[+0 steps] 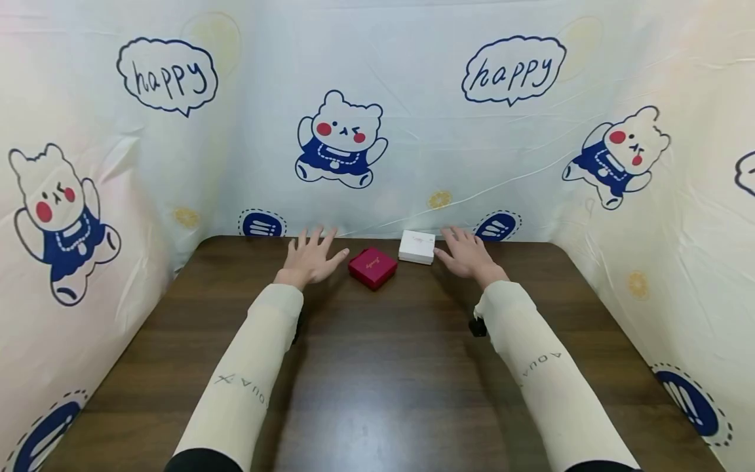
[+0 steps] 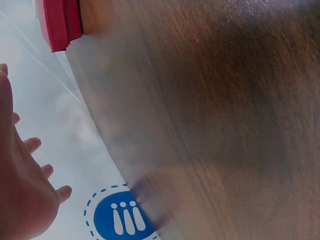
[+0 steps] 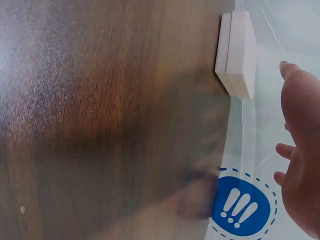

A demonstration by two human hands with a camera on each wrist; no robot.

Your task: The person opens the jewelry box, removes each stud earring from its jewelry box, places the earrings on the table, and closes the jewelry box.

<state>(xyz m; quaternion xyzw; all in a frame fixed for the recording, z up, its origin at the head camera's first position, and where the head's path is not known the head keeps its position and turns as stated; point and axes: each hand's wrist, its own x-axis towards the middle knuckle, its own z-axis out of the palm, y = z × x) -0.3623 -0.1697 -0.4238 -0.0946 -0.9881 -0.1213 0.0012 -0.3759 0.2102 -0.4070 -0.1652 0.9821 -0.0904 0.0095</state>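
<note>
A dark red box with small gold lettering lies near the back of the brown table, turned at an angle. Just behind it to the right is a white box with faint print on its lid. Both boxes have their lids on. My left hand is spread flat to the left of the red box, holding nothing. On the other side, my right hand has its fingers stretched out beside the white box. The wrist views show part of the red box and the white box, apart from the hands.
The wooden table ends at a pale curtain printed with bears and "happy" bubbles, which hangs behind it and at both sides. A black wrist device shows below the right sleeve.
</note>
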